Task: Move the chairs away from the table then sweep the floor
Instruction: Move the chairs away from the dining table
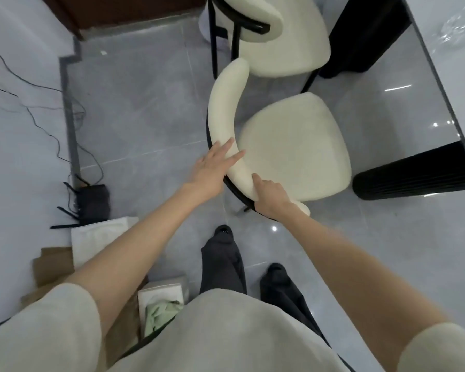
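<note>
1. Head view, hands: the right hand [270,194] grips the lower end of the backrest [226,108] of the near chair [293,146], thumb on top and fingers curled under the padded rim. This looks like the pulling grip.
2. The left hand [215,162] is flat with its fingers straight, and the fingertips lie on the backrest's outer curve just above the right hand. It grips nothing, and is probably about to close as a second hold or to steady the turn.
3. The near chair stands beside the table [440,63] with its seat toward the table edge and its backrest toward the person. Holding it by the back lets the person drag it straight out.
4. The far chair [287,36] stands just beyond it, close to the table's dark base, and nobody is touching it.
5. The person's feet [222,251] are planted just behind the near chair, one forward, likely braced for the pull.
6. Floor clutter on the left: a router [91,200] with cables and a tissue box [161,294]. The chair's path should avoid both.
7. Judgement: this is the first stage, with the chairs not yet cleared from the table. No broom is in view, so sweeping has not started.
</note>
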The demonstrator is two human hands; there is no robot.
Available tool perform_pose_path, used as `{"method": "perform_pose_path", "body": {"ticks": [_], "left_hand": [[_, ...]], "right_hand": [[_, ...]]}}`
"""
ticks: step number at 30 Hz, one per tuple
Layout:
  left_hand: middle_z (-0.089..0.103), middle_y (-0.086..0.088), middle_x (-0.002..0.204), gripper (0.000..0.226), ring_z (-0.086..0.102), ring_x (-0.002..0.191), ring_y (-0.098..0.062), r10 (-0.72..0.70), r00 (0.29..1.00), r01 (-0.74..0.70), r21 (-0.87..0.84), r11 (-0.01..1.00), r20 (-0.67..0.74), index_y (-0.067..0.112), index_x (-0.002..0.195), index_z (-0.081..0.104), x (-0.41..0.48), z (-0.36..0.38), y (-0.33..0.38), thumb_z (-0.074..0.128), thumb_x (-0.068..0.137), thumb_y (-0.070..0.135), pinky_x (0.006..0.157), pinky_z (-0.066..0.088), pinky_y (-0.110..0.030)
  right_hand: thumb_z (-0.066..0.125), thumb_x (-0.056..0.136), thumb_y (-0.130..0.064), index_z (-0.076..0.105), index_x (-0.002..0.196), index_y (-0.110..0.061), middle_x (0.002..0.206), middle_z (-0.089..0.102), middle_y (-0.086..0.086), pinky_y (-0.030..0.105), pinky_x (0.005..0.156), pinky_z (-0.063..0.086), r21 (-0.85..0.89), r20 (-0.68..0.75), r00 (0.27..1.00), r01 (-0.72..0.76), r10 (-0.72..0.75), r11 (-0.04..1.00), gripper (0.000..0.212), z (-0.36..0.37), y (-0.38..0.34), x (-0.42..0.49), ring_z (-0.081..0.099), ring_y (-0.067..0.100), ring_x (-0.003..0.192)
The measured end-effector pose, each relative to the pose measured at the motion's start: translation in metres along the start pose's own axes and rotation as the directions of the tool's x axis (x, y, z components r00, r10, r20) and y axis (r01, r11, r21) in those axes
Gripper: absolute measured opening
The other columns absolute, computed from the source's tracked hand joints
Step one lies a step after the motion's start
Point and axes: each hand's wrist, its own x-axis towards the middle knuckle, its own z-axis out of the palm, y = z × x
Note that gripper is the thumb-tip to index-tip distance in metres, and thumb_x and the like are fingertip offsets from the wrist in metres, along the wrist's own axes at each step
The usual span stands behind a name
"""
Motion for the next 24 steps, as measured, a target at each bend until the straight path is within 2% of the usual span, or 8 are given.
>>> {"method": "perform_pose_path", "body": {"ticks": [4,6,9,11,14,18,21,24], "left_hand": [[-0.009,0.002,0.161,0.098,-0.015,0.147,-0.027,0.007,0.995,-0.032,0.232,0.972,0.104,0.037,0.15,0.007,-0.001,0.003,0.017,0.05,0.078,-0.014,0.118,0.003,-0.056],[-0.002,-0.001,0.161,0.092,-0.011,0.148,-0.028,0.058,0.993,-0.096,0.406,0.909,0.103,0.036,0.15,0.01,0.001,0.013,0.034,0.052,0.08,-0.008,0.115,-0.008,-0.061],[0.011,-0.007,0.159,0.07,-0.004,0.148,-0.031,0.094,0.988,-0.144,0.489,0.86,0.126,0.031,0.149,0.021,0.011,0.019,0.066,0.049,0.09,0.004,0.114,-0.013,-0.057],[0.023,-0.01,0.154,0.056,0.005,0.147,-0.032,0.078,0.99,-0.129,0.51,0.851,0.12,0.025,0.145,0.031,0.013,0.029,0.103,0.047,0.093,0.01,0.115,-0.012,-0.054],[0.039,-0.009,0.138,0.052,0.03,0.134,-0.03,0.097,0.994,-0.108,0.449,0.887,0.046,0.02,0.135,0.046,0.011,0.058,0.149,0.057,0.084,0.012,0.119,-0.005,-0.052],[0.043,-0.008,0.129,0.056,0.038,0.121,-0.03,0.152,0.988,-0.136,0.32,0.938,-0.025,0.027,0.126,0.056,-0.011,0.119,0.211,0.072,0.072,0.029,0.119,0.002,-0.047],[0.043,-0.009,0.129,0.057,0.041,0.116,-0.033,0.106,0.994,-0.088,0.337,0.937,-0.037,0.029,0.124,0.057,-0.034,0.151,0.244,0.073,0.069,0.028,0.117,0.008,-0.051],[0.055,-0.013,0.108,0.062,0.051,0.093,-0.035,0.057,0.995,-0.025,0.355,0.935,-0.08,0.027,0.108,0.067,-0.05,0.167,0.249,0.083,0.049,0.023,0.105,0.022,-0.048]], "right_hand": [[0.056,0.084,-0.012,0.022,0.146,-0.012,0.115,0.061,0.012,0.035,0.081,0.042,-0.044,0.041,0.999,0.017,-0.016,0.999,0.071,0.001,0.029,-0.028,0.058,0.034,0.103],[0.056,0.084,-0.012,0.024,0.147,-0.016,0.116,0.062,0.011,0.034,0.083,0.042,-0.055,0.042,0.999,0.012,-0.01,0.998,0.071,0.007,0.055,-0.048,0.058,0.033,0.104],[0.056,0.085,-0.011,0.027,0.147,-0.023,0.116,0.063,0.009,0.033,0.083,0.042,-0.059,0.061,0.998,-0.011,0.014,0.998,0.07,0.009,0.096,-0.081,0.058,0.031,0.104],[0.056,0.084,-0.011,0.032,0.145,-0.025,0.117,0.063,0.009,0.034,0.087,0.044,-0.086,0.063,0.998,-0.009,0.014,0.996,0.067,0.011,0.134,-0.108,0.058,0.031,0.106],[0.055,0.084,-0.01,0.038,0.141,-0.028,0.119,0.062,0.009,0.038,0.092,0.046,-0.106,0.055,0.998,-0.035,0.041,0.994,0.062,0.018,0.187,-0.139,0.058,0.031,0.108],[0.055,0.081,-0.006,0.036,0.138,-0.029,0.115,0.063,0.005,0.038,0.094,0.044,-0.281,0.062,0.996,-0.042,0.062,0.959,0.064,0.04,0.251,-0.175,0.058,0.028,0.106],[0.06,0.079,-0.009,0.031,0.136,-0.028,0.116,0.057,0.002,0.055,0.1,0.038,-0.378,0.134,0.989,-0.014,0.069,0.926,0.067,0.055,0.274,-0.189,0.057,0.032,0.107],[0.06,0.079,-0.024,0.018,0.144,-0.041,0.131,0.048,-0.001,0.07,0.102,0.021,-0.347,0.203,0.977,0.013,0.062,0.938,0.079,0.066,0.277,-0.193,0.046,0.038,0.119]]}}
